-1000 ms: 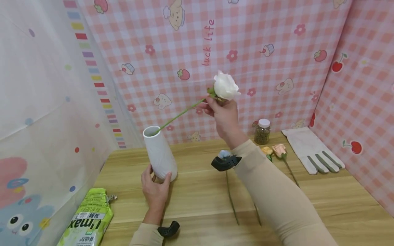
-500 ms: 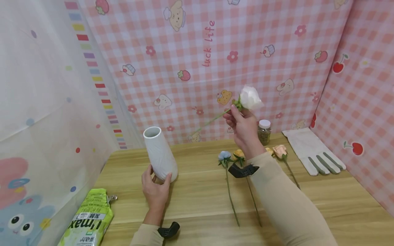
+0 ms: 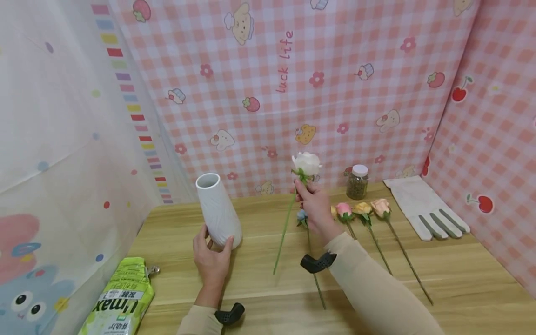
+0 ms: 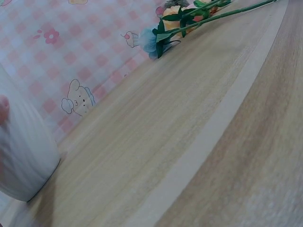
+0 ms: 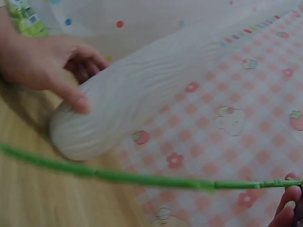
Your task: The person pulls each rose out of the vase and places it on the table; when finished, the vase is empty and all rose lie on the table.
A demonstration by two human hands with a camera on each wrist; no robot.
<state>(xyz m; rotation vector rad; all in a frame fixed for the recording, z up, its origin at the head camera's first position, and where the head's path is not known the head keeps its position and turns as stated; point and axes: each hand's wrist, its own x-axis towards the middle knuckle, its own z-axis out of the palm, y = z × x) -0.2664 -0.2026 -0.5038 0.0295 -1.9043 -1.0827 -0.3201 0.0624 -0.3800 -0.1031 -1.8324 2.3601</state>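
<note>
In the head view a white ribbed vase stands on the wooden table, slightly tilted in appearance. My left hand grips it low down, thumb on one side and fingers on the other. Right of the vase, my right hand pinches a white rose by the stem just under its bloom. The bloom points up, and the green stem slants down to the left, apart from the vase. In the right wrist view that stem crosses in front of the vase; only fingertips of my right hand show there.
Artificial flowers lie on the table to the right: blue, pink, yellow and peach. Behind them is a white-lidded jar. A white glove lies far right, a green bag at front left. Patterned cloths enclose the table.
The white rose's stem end was at the vase mouth. My right hand has carried the rose right, then lowered it and turned it more upright. My left hand and the vase have stayed put.
</note>
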